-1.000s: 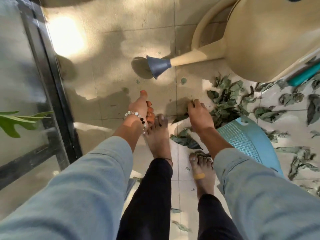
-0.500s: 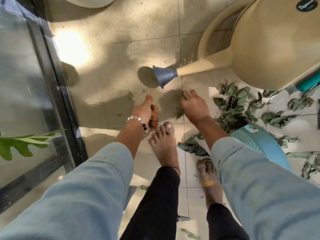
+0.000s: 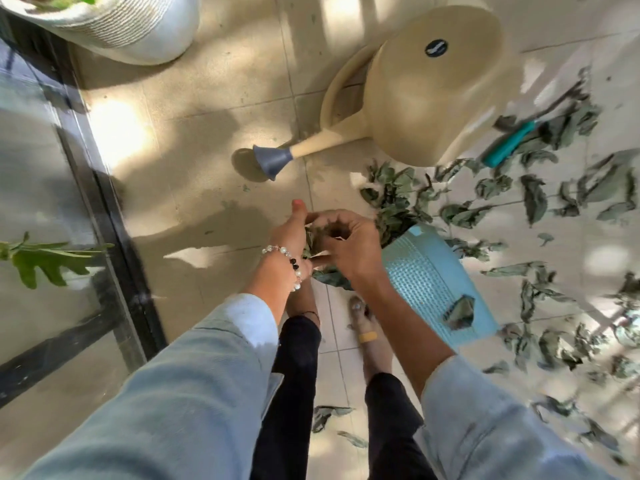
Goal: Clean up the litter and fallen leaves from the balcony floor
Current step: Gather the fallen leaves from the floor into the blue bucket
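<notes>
Hands first: my left hand point(image 3: 289, 233) and right hand point(image 3: 349, 244) meet just above the balcony floor point(image 3: 194, 133), and both curl their fingers round one bunch of leaves point(image 3: 311, 240) held between them. I see the left thumb pointing up and away from me, while the right fingers bend over the top of the bunch; a small pale scrap shows at its lower edge, though I cannot tell what it is. A bead bracelet point(image 3: 289, 259) sits on my left wrist, and light blue sleeves cover both forearms.

Just beside the right wrist lies a light blue dustpan point(image 3: 426, 282) on the tiles, with a single leaf point(image 3: 459, 311) resting on it. A pile of fallen leaves point(image 3: 394, 195) lies at the far edge of the dustpan, and many more scattered leaves point(image 3: 540, 292) spread over the floor to the right.

Beyond the pile stands a beige watering can point(image 3: 433, 88), its spout ending in a grey-blue nozzle point(image 3: 272, 161) that points left. To the right of the can I see a teal handle point(image 3: 509, 143) lying among the leaves; the tool it belongs to is blurred. A white ribbed pot point(image 3: 117, 26) stands at the top left, near a dark-framed glass door point(image 3: 104, 216) along the left side. My bare feet stand on the tiles below the hands.
</notes>
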Demonstrator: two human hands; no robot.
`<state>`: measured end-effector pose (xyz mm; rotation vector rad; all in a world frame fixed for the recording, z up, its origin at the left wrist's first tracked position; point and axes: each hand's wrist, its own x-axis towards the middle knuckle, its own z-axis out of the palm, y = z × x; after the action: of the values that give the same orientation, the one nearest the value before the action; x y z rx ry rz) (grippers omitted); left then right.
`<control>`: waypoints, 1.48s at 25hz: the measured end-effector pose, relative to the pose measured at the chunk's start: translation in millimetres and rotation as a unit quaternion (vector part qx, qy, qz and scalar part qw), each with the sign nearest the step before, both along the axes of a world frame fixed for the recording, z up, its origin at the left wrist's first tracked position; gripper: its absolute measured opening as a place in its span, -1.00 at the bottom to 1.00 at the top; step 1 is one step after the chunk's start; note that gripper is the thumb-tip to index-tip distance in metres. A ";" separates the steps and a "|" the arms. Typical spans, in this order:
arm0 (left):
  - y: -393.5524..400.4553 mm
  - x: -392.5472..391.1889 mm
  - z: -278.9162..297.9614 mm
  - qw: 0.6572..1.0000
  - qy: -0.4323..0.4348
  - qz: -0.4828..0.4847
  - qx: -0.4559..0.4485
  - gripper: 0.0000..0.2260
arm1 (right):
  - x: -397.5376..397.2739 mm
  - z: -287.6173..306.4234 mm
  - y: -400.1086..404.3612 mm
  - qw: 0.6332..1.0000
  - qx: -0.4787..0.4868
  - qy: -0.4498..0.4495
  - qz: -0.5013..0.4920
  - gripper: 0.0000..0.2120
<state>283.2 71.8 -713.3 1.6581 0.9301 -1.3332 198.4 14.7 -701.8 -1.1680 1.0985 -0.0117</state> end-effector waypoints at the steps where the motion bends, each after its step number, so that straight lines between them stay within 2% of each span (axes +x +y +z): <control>1: -3.8 -11.0 10.7 1.000 0.015 0.007 -0.025 -0.50 | -9.9 16.2 5.4 0.996 -0.085 0.008 0.035 -0.73; 2: -1.3 -20.4 10.0 0.999 0.010 -0.007 -0.036 -0.37 | -21.4 30.9 8.5 0.979 -0.182 0.016 0.093 -0.73; 3: 11.8 -34.2 -16.2 0.999 -0.006 -0.028 -0.037 -0.21 | -32.7 41.0 9.2 0.951 -0.265 0.017 0.158 -0.76; 4: 24.4 -45.3 -42.5 0.999 -0.012 -0.038 -0.028 -0.07 | -43.6 50.4 5.4 0.924 -0.310 0.014 0.225 -0.80; 5: 24.4 -55.4 -41.0 0.999 -0.005 -0.040 -0.009 -0.04 | -60.2 58.9 -2.4 0.905 -0.320 0.005 0.280 -0.83; 6: 22.2 -59.0 -28.8 1.000 -0.010 -0.017 -0.011 -0.19 | -78.9 65.8 -11.8 0.903 -0.300 -0.012 0.307 -0.84; 7: 13.2 -65.4 1.3 1.000 -0.012 -0.004 -0.008 -0.43 | -97.9 74.4 -19.6 0.927 -0.239 -0.041 0.286 -0.84; 8: 2.8 -71.4 33.2 1.000 0.000 0.012 -0.023 -0.59 | -116.4 82.6 -27.2 0.958 -0.172 -0.048 0.224 -0.85; 9: -0.5 -78.6 45.1 1.000 -0.002 -0.007 -0.027 -0.64 | -138.1 83.3 -31.8 0.981 -0.133 -0.012 0.142 -0.87; 10: -0.8 -86.6 51.0 0.999 -0.007 -0.025 -0.032 -0.65 | -158.2 80.4 -34.3 0.983 -0.150 0.073 0.074 -0.88; 12: -0.8 -92.5 55.9 0.999 -0.031 -0.036 -0.028 -0.63 | -195.4 60.2 -33.1 0.922 -0.259 0.286 0.018 -0.80; 13: 1.2 -93.9 56.2 0.998 -0.034 -0.044 -0.022 -0.60 | -209.1 48.2 -31.4 0.900 -0.266 0.344 0.014 -0.72; 15: 6.0 -92.6 50.2 0.997 -0.033 -0.065 0.004 -0.55 | -220.9 28.9 -25.5 0.897 -0.204 0.391 0.029 -0.59; 17: 14.0 -86.3 47.2 0.996 -0.033 -0.082 0.020 -0.52 | -221.3 15.7 -20.9 0.892 -0.169 0.417 0.041 -0.63; 20: 19.0 -75.3 47.5 0.988 -0.056 -0.133 0.061 -0.52 | -200.6 21.5 -15.3 0.889 -0.171 0.424 -0.022 -0.86; 22: 15.9 -66.4 55.5 0.981 -0.063 -0.171 0.074 -0.55 | -172.8 40.2 -13.8 0.911 -0.167 0.375 -0.045 -0.81; 25: -3.3 -56.8 70.0 0.979 -0.048 -0.195 0.015 -0.56 | -111.6 81.2 -6.9 0.953 -0.150 0.262 0.003 -0.90; 26: -11.5 -54.6 73.8 0.976 -0.042 -0.216 -0.004 -0.52 | -91.3 88.8 -1.7 0.957 -0.159 0.241 0.023 -0.87; 28: -25.8 -42.6 81.1 0.957 -0.063 -0.281 0.013 -0.44 | -51.7 99.0 0.5 0.961 -0.166 0.211 0.068 -0.84; 30: -41.0 -12.3 83.7 0.933 -0.117 -0.339 0.034 -0.49 | -20.6 103.7 -11.1 0.976 -0.134 0.126 0.116 -0.79; 32: -45.7 24.9 89.7 0.931 -0.125 -0.340 0.032 -0.55 | 2.0 98.8 -24.9 0.978 -0.102 0.018 0.182 -0.74; 33: -48.0 39.5 90.7 0.932 -0.120 -0.342 0.012 -0.60 | 10.0 90.4 -33.0 0.973 -0.088 0.003 0.215 -0.73; 34: -42.1 41.9 88.4 0.919 -0.152 -0.363 -0.022 -0.66 | 13.9 72.5 -40.3 0.971 -0.081 0.033 0.222 -0.70; 35: -38.1 62.0 81.3 0.939 -0.183 -0.289 -0.018 -0.75 | 15.8 50.0 -49.2 0.971 -0.092 0.091 0.203 -0.68; 36: -33.1 72.2 65.5 0.926 -0.169 -0.336 -0.013 -0.82 | 17.3 23.0 -59.3 0.959 -0.125 0.171 0.186 -0.67; 37: -13.1 66.3 26.9 0.884 -0.237 -0.401 -0.036 -0.88 | 15.3 -4.1 -67.5 0.932 -0.141 0.271 0.195 -0.64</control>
<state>349.5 58.7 -686.3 2.2768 -0.1395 -1.3146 213.7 -52.8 -705.9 -1.6960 1.3508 0.5029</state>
